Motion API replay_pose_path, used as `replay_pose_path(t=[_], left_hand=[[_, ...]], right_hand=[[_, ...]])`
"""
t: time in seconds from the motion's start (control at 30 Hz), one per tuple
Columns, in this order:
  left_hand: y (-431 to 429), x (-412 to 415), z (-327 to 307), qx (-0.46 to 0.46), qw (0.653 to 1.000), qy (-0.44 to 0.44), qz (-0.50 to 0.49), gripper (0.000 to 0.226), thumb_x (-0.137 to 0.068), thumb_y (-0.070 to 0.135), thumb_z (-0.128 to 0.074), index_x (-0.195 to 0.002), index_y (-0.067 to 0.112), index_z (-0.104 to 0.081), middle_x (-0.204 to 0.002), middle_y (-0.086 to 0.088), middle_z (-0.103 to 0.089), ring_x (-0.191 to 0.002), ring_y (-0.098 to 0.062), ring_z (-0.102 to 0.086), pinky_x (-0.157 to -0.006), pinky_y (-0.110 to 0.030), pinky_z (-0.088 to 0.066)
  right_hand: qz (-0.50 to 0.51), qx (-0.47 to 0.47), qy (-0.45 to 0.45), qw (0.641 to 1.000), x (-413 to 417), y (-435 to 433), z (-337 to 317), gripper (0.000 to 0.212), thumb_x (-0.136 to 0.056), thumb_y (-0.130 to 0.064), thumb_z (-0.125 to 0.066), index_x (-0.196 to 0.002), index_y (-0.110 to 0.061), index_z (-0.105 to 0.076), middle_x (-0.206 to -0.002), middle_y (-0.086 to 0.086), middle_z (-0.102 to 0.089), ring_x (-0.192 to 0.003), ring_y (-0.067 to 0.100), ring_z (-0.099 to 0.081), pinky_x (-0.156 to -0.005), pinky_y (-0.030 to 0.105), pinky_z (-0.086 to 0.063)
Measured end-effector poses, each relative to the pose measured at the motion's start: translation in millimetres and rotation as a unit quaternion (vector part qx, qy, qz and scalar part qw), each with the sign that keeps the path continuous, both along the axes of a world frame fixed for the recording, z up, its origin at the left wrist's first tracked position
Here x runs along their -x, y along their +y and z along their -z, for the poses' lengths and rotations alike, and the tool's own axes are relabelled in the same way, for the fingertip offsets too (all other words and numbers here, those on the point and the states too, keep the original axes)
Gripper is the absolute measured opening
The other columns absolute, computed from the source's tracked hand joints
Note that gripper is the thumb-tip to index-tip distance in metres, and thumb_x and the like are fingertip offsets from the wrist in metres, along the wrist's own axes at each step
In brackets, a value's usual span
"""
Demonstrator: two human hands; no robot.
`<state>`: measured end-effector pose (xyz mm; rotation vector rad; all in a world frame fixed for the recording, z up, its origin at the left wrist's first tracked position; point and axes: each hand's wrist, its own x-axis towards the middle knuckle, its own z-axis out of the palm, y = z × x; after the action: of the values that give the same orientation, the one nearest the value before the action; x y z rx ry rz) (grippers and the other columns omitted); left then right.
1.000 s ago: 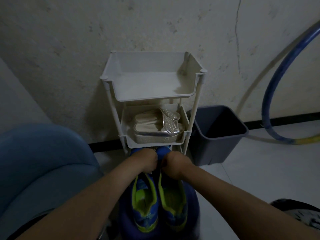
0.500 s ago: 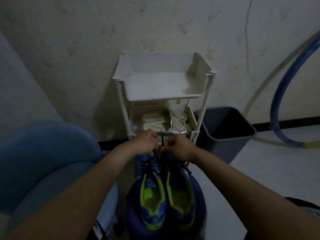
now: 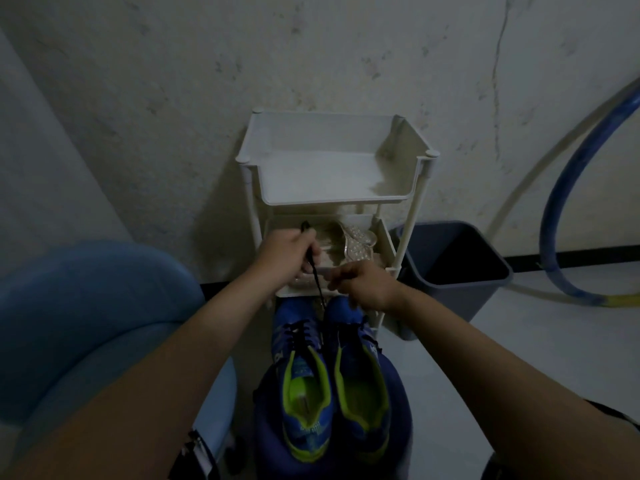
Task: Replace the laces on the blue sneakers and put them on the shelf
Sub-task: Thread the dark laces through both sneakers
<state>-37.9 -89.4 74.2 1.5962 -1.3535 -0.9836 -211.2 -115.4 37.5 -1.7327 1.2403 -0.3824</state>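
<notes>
Two blue sneakers with lime-green lining stand side by side on a dark blue stool: the left sneaker (image 3: 302,386) and the right sneaker (image 3: 362,382). Both toes point at the white shelf rack (image 3: 332,195). A black lace (image 3: 316,271) runs up from the left sneaker's eyelets. My left hand (image 3: 285,252) grips the lace's upper end and holds it taut above the shoes. Just above the right sneaker's toe, my right hand (image 3: 360,284) has curled fingers; I cannot see what they hold.
The rack's top tray is bare; silver sandals (image 3: 353,247) lie on its middle tray. A grey bin (image 3: 450,271) stands right of the rack. A blue chair (image 3: 97,317) fills the left side. A blue hoop (image 3: 568,209) leans on the wall at right.
My left hand has risen up and to the left, drawing the black lace out of the left sneaker. My right hand has lifted slightly off the shoes' toes.
</notes>
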Motion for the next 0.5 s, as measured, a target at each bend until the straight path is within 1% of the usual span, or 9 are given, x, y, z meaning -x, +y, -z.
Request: replay_pose_path(t=[0.1, 0.17, 0.2, 0.23, 0.3, 0.33, 0.4, 0.43, 0.5], left_hand=[[8, 0, -18, 0.071, 0.991, 0.107, -0.044, 0.036, -0.105, 0.026, -0.041, -0.082, 0.007, -0.062, -0.068, -0.006, -0.064, -0.052, -0.015, -0.056, -0.048, -0.023, -0.049], [12, 2, -23, 0.110, 0.979, 0.160, -0.055, 0.036, -0.105, 0.024, -0.041, -0.081, 0.007, -0.061, -0.068, -0.007, -0.064, -0.052, -0.015, -0.056, -0.050, -0.024, -0.050], [12, 2, -23, 0.129, 0.974, 0.174, -0.061, 0.035, -0.105, 0.024, -0.041, -0.081, 0.009, -0.062, -0.069, -0.007, -0.064, -0.053, -0.015, -0.056, -0.051, -0.024, -0.051], [13, 2, -23, 0.144, 0.971, 0.181, -0.066, 0.035, -0.105, 0.024, -0.041, -0.082, 0.009, -0.063, -0.070, -0.007, -0.065, -0.054, -0.014, -0.056, -0.052, -0.024, -0.051], [12, -1, -22, 0.150, 0.968, 0.191, -0.062, 0.032, -0.104, 0.025, -0.043, -0.088, 0.012, -0.067, -0.076, -0.006, -0.067, -0.057, -0.014, -0.057, -0.054, -0.024, -0.052], [11, -2, -21, 0.135, 0.969, 0.199, -0.048, 0.028, -0.104, 0.027, -0.044, -0.094, 0.014, -0.068, -0.082, -0.006, -0.068, -0.060, -0.014, -0.058, -0.055, -0.025, -0.051], [10, -5, -16, 0.056, 0.979, 0.197, -0.009, 0.023, -0.103, 0.029, -0.044, -0.104, 0.018, -0.065, -0.096, -0.004, -0.067, -0.067, -0.014, -0.060, -0.056, -0.026, -0.045], [11, -5, -13, 0.000, 0.985, 0.173, 0.002, 0.022, -0.103, 0.026, -0.042, -0.107, 0.018, -0.062, -0.100, -0.003, -0.065, -0.070, -0.014, -0.059, -0.056, -0.025, -0.041], [11, -6, -5, -0.100, 0.992, 0.075, 0.024, 0.021, -0.101, 0.016, -0.039, -0.111, 0.015, -0.058, -0.102, -0.004, -0.065, -0.072, -0.015, -0.057, -0.056, -0.026, -0.037]], right_hand=[[-0.060, -0.026, 0.025, 0.998, -2, 8, 2, 0.026, -0.095, -0.009, -0.056, -0.118, -0.013, -0.068, -0.104, 0.001, -0.069, -0.054, 0.009, -0.062, -0.045, 0.015, -0.044], [-0.104, -0.031, 0.045, 0.993, -4, 12, 6, 0.016, -0.096, -0.020, -0.060, -0.106, -0.018, -0.072, -0.104, -0.002, -0.073, -0.061, 0.015, -0.066, -0.055, 0.022, -0.050], [-0.120, -0.026, 0.059, 0.991, -6, 13, 8, 0.016, -0.096, -0.028, -0.060, -0.101, -0.019, -0.073, -0.102, -0.001, -0.074, -0.062, 0.015, -0.068, -0.059, 0.027, -0.051], [-0.126, -0.021, 0.067, 0.990, -7, 14, 9, 0.021, -0.098, -0.032, -0.058, -0.097, -0.017, -0.073, -0.099, 0.001, -0.075, -0.062, 0.014, -0.068, -0.060, 0.030, -0.050], [-0.112, -0.026, 0.040, 0.992, -10, 15, 9, 0.029, -0.100, -0.031, -0.054, -0.095, -0.009, -0.072, -0.094, 0.003, -0.075, -0.059, 0.015, -0.064, -0.053, 0.024, -0.045], [-0.102, -0.028, 0.015, 0.994, -11, 15, 7, 0.029, -0.101, -0.027, -0.053, -0.093, -0.006, -0.072, -0.090, 0.002, -0.075, -0.057, 0.016, -0.062, -0.048, 0.020, -0.042], [-0.080, -0.027, -0.031, 0.996, -12, 15, 2, 0.027, -0.101, -0.022, -0.053, -0.093, -0.004, -0.072, -0.081, -0.003, -0.074, -0.055, 0.017, -0.059, -0.042, 0.017, -0.036], [-0.073, -0.023, -0.041, 0.996, -12, 15, 0, 0.028, -0.101, -0.022, -0.054, -0.094, -0.002, -0.073, -0.078, -0.005, -0.074, -0.056, 0.017, -0.059, -0.041, 0.017, -0.034], [-0.066, -0.010, -0.041, 0.997, -12, 12, 1, 0.028, -0.100, -0.023, -0.055, -0.095, -0.001, -0.073, -0.073, -0.006, -0.073, -0.054, 0.017, -0.059, -0.040, 0.017, -0.033]])
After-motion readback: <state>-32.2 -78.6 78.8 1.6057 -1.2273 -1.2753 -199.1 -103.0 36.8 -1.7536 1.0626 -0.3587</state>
